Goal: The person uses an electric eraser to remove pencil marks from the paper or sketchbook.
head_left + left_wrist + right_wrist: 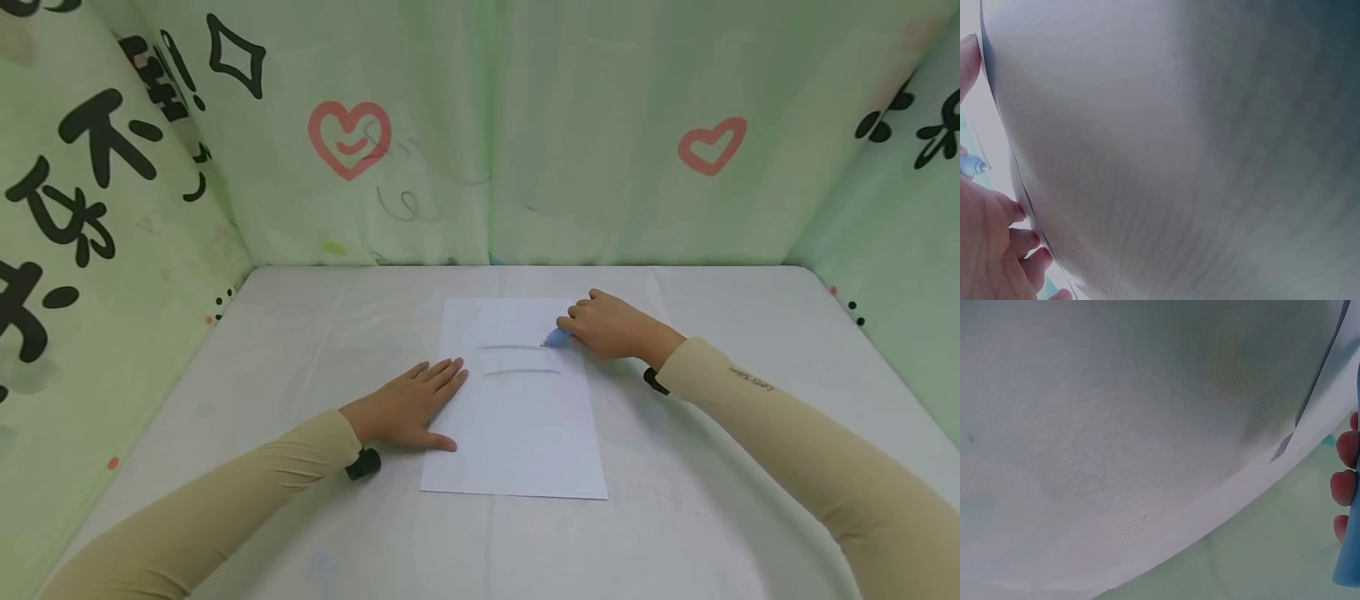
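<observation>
A sheet of white paper [517, 442] lies on the table, two faint greyish lines [521, 372] running across its upper half. My left hand [412, 406] rests on the paper's left edge, fingers spread and thumb out to the side. At the upper right of the sheet, my right hand [611, 325] grips a thick blue pen [557, 337], its narrow tip at the right end of the upper line. The left wrist view catches the pen's tapered front [972, 165]. Fingertips [1347, 449] curl around its blue barrel [1350, 544] in the right wrist view.
A white cloth covers the table [300, 333]. Green curtains [585, 192] with hearts and black lettering stand behind it and along both sides. Dark bands [363, 464] sit at both wrists, by the beige sleeves.
</observation>
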{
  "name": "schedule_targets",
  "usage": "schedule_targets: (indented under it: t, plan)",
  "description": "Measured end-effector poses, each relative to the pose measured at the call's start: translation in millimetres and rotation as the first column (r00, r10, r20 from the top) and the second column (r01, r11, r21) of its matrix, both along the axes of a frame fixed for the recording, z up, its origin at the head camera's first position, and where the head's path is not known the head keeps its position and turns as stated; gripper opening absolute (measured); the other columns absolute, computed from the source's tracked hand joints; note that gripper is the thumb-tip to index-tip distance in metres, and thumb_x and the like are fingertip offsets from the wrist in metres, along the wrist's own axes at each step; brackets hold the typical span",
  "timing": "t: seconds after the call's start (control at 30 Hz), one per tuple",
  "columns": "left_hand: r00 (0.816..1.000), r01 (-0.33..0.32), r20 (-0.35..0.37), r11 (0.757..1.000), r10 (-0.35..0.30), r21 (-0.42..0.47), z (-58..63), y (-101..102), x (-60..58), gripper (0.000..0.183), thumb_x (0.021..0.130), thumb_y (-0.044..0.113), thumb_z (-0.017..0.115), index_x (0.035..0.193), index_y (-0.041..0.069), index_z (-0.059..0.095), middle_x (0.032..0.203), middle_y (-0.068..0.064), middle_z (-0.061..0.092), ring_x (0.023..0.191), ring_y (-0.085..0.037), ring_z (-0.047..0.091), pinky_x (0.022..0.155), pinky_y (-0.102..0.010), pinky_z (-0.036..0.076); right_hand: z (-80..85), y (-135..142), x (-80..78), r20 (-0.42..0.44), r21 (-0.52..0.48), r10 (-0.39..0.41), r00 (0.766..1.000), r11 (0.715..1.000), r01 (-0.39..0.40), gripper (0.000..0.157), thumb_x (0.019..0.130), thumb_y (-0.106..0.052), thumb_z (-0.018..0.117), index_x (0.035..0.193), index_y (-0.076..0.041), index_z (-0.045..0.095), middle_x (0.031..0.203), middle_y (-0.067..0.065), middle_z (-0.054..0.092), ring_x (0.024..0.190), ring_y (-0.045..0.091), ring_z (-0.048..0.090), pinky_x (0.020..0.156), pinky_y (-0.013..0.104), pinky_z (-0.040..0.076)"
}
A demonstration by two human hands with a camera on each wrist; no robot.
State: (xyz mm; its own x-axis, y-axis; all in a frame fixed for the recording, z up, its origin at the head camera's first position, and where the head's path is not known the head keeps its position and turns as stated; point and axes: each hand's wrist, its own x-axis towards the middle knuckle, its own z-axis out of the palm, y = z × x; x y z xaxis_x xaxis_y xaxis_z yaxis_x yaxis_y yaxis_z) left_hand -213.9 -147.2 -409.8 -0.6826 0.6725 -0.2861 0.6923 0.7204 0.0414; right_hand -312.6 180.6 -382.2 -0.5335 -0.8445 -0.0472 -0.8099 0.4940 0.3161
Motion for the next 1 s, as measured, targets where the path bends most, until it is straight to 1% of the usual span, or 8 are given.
schedule_targets:
  t: [0.27,0.43,0.63,0.87,1.0]
  plan:
    - [1.0,0.01,-0.004,1.0,-0.01,0.009,2.3,-0.4,-0.2,0.099,0.085,0.068,0.047,0.152,0.006,0.01,0.16,-0.011,0.008,0.148,-0.026,0.011,0.119,-0.047,0.015,1.3,1.1,2.0,0.021,-0.002,0.008,1.0,1.0,-0.008,0.013,0.086,-0.016,0.066,0.094,-0.009,0.058,0.075,0.003,0.061,0.067,0.018,0.056,0.062,0.031,0.034]
    - [1.0,0.011,-0.001,1.0,-0.011,0.014,1.8,-0.7,-0.4,0.098,0.085,0.068,0.048,0.151,0.006,0.011,0.16,-0.011,0.008,0.148,-0.026,0.011,0.119,-0.047,0.015,0.4,1.8,1.8,0.0,-0.022,0.031,1.0,0.999,-0.031,0.014,0.084,-0.016,0.068,0.093,-0.009,0.058,0.072,0.002,0.06,0.065,0.018,0.055,0.06,0.031,0.034]
    - [1.0,0.012,-0.003,1.0,-0.012,0.008,-0.2,0.0,-0.6,0.099,0.084,0.069,0.047,0.152,0.006,0.01,0.16,-0.011,0.008,0.148,-0.026,0.011,0.119,-0.047,0.015,-1.0,0.2,0.9,-0.041,-0.018,0.048,0.998,0.999,-0.048,0.016,0.084,-0.017,0.068,0.09,-0.009,0.057,0.07,0.003,0.057,0.063,0.019,0.054,0.059,0.03,0.032]
    - [1.0,0.006,0.001,1.0,-0.006,0.0,1.1,0.3,-0.6,0.099,0.084,0.069,0.047,0.152,0.006,0.009,0.16,-0.01,0.008,0.148,-0.026,0.01,0.119,-0.046,0.014,2.1,0.5,3.6,0.001,-0.014,0.047,0.999,0.999,-0.047,0.015,0.083,-0.017,0.069,0.09,-0.01,0.058,0.072,0.002,0.06,0.064,0.018,0.056,0.06,0.03,0.033]
    - [1.0,0.009,-0.003,1.0,-0.009,-0.005,1.4,0.3,-0.5,0.099,0.085,0.069,0.047,0.152,0.006,0.01,0.16,-0.011,0.008,0.148,-0.026,0.011,0.119,-0.046,0.015,1.8,0.4,3.2,-0.022,-0.02,0.057,0.998,0.998,-0.057,0.015,0.083,-0.017,0.069,0.09,-0.009,0.058,0.071,0.003,0.059,0.063,0.018,0.055,0.059,0.03,0.033]
